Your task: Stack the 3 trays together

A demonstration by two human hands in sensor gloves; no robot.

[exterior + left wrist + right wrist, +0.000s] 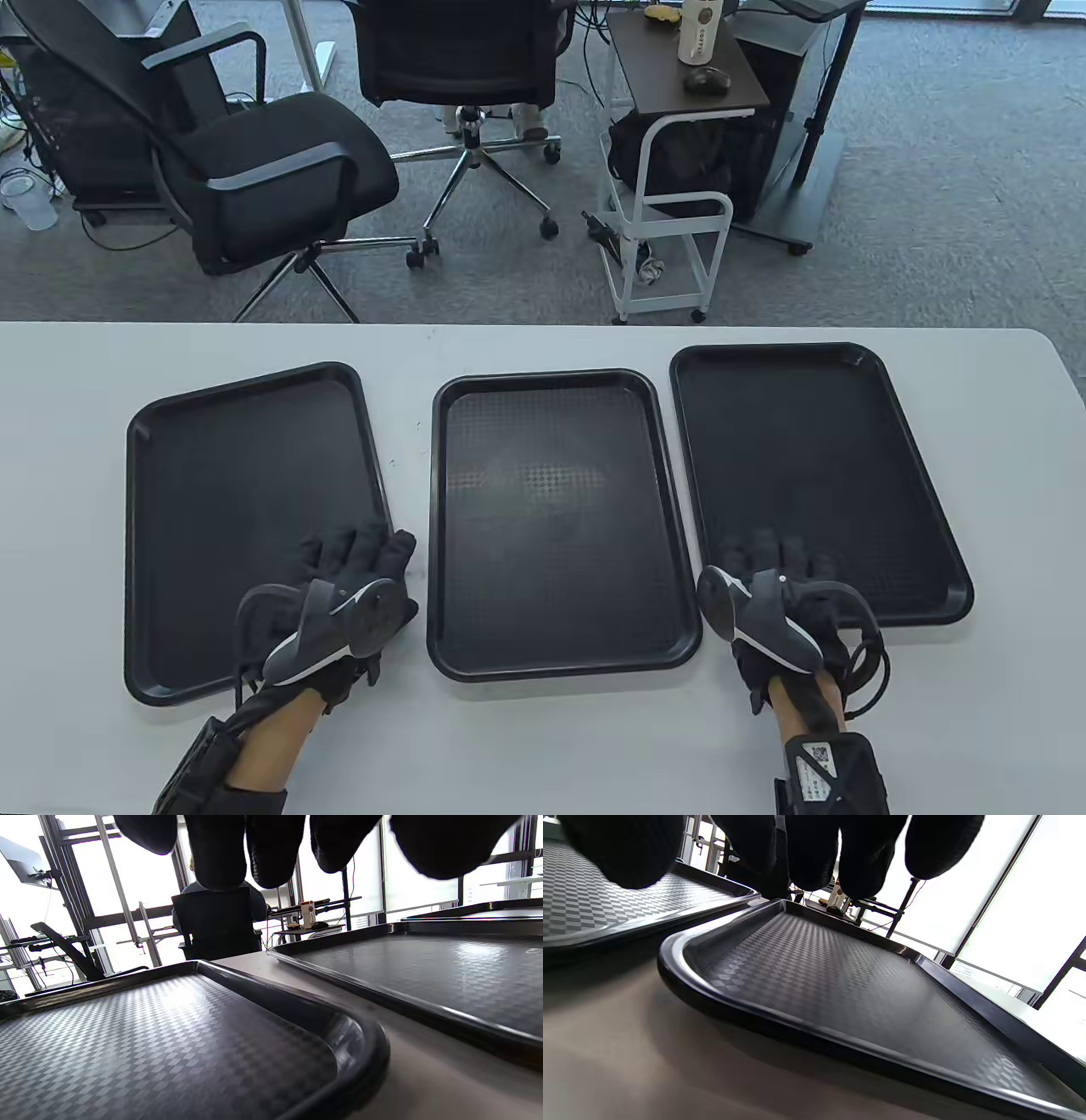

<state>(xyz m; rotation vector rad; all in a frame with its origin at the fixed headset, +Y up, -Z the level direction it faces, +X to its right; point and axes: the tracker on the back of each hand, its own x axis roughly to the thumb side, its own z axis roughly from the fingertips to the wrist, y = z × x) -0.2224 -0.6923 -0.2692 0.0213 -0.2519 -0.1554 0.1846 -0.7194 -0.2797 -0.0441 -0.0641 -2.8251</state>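
Note:
Three black textured trays lie side by side on the white table (543,747), apart from each other: the left tray (237,484), the middle tray (551,509) and the right tray (814,458). My left hand (356,556) hovers with fingers spread over the left tray's near right corner and holds nothing. My right hand (776,556) hovers with fingers extended over the right tray's near left corner and holds nothing. The left wrist view shows the left tray (148,1043) and the middle tray (424,971) below the fingers (220,853). The right wrist view shows the right tray (840,984) and the middle tray (594,904).
The left tray sits slightly turned, with narrow strips of bare table between the trays. Beyond the table's far edge stand two office chairs (271,170) and a white cart (670,229) on the carpet.

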